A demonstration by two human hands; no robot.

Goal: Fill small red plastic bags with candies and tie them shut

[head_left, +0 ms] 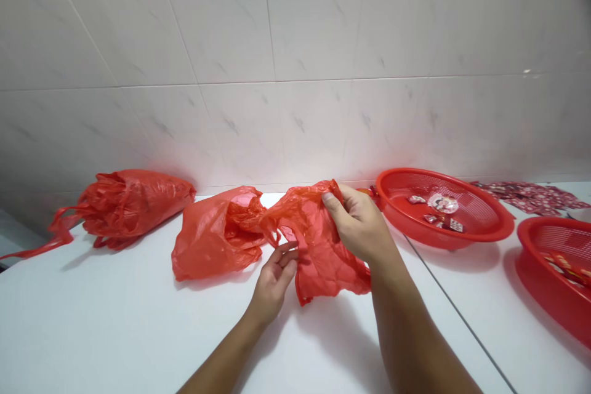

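Observation:
A thin red plastic bag (318,252) hangs crumpled above the white table, between my two hands. My right hand (357,218) pinches its upper right edge, thumb in front. Lower down, my left hand (276,280) has its curled fingers at the bag's left side, with the fingertips partly behind the plastic. Just to the left, a second red plastic bag (203,240) lies on the table with its mouth turned toward my hands. The held bag's left end overlaps that mouth in view; whether they touch I cannot tell.
A bundled red plastic bag (143,200) lies at the far left. On the right stand a red basket (401,221) holding several small packets and another red basket (530,258) cut off by the frame. Red patterned packets (530,195) lie behind them. A tiled wall (305,123) bounds the table (138,326).

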